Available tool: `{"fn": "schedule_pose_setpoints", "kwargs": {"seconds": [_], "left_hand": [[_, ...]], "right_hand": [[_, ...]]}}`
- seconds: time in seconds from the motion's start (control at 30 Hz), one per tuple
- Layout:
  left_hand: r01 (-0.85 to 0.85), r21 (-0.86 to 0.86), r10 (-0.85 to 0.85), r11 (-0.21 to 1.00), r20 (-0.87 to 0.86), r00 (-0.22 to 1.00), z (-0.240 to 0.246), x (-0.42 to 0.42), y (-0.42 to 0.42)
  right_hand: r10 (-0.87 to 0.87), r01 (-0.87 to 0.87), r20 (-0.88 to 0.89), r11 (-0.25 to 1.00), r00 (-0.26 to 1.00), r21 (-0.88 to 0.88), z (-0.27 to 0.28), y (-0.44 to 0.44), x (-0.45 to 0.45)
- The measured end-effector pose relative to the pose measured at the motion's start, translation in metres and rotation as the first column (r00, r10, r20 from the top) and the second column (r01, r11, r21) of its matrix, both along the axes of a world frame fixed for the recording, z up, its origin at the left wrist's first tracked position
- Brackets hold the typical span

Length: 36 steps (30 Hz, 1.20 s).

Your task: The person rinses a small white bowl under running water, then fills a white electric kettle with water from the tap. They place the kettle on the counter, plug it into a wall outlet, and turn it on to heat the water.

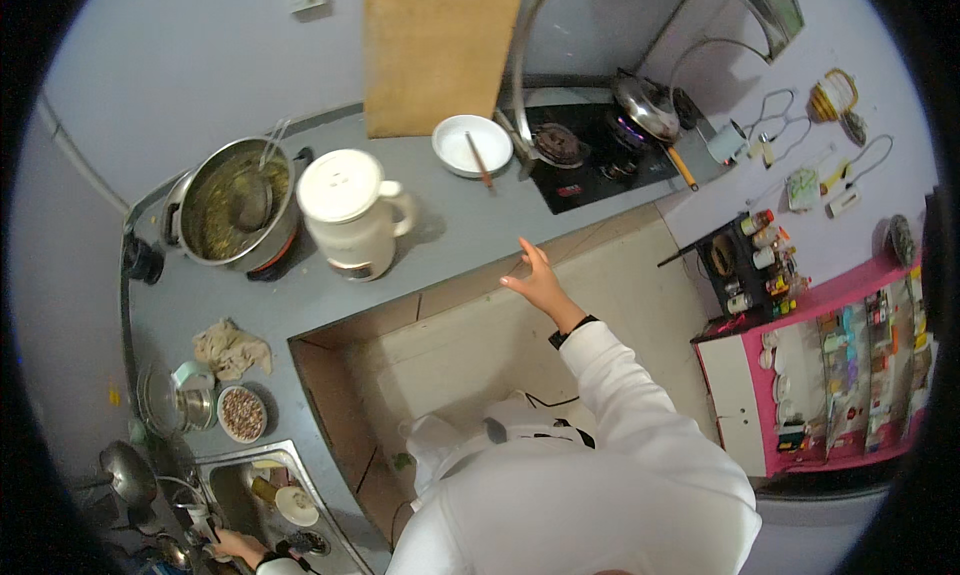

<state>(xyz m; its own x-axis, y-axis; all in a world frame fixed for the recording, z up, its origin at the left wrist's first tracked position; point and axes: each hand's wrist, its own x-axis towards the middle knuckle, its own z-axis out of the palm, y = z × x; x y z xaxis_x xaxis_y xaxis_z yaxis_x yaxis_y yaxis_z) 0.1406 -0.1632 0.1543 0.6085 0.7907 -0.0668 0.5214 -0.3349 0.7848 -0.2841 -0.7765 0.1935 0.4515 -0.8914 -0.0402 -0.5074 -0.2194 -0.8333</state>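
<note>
My left hand [234,545] is at the lower left, over the edge of the stainless-steel sink [295,462] and against the faucet [199,519]. Its fingers are partly hidden, so I cannot tell whether they grip the faucet. In the sink lie a pale bowl [297,506] and some scraps. My right hand [536,279] hovers in the air off the counter's front edge, fingers apart and nothing in it. Nearest to it on the counter are a white bowl [459,146] with a brown stick [478,160] across it and a cream lidded jug with a handle [352,234].
A large steel pot [236,200] of greenish liquid holds a strainer. A covered pan [646,110] sits over a lit burner on the black gas hob [585,151]. A cloth [232,350], a bowl of beans [242,415] and glass jars [161,399] stand near the sink. Shelves [825,380] are at right.
</note>
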Motion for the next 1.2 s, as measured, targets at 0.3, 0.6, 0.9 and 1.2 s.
{"fn": "schedule_pose_setpoints", "kwargs": {"seconds": [0.3, 0.6, 0.9, 1.2], "left_hand": [[0.615, -0.452, -0.599, 0.646, 0.199, 0.775, 0.075, -0.302, -0.238], [0.655, -0.751, -0.966, -0.086, 0.224, 0.130, 0.115, -0.507, -0.473], [0.441, -0.830, -0.931, -0.341, 0.235, -0.278, 0.094, -0.603, -0.646], [-0.006, -0.873, -0.712, -0.487, 0.401, -0.577, 0.081, -0.746, -0.841]], "right_hand": [[-0.281, 0.299, -0.195, 0.952, 0.940, 0.069, -0.062, -0.029, -0.287], [-0.518, 0.540, -0.253, 0.841, 0.817, 0.021, -0.067, -0.037, -0.491], [-0.788, 0.792, -0.135, 0.609, 0.600, -0.036, -0.031, -0.021, -0.592], [-0.926, 0.928, -0.060, 0.372, 0.372, 0.006, -0.011, -0.092, -0.686]]}}
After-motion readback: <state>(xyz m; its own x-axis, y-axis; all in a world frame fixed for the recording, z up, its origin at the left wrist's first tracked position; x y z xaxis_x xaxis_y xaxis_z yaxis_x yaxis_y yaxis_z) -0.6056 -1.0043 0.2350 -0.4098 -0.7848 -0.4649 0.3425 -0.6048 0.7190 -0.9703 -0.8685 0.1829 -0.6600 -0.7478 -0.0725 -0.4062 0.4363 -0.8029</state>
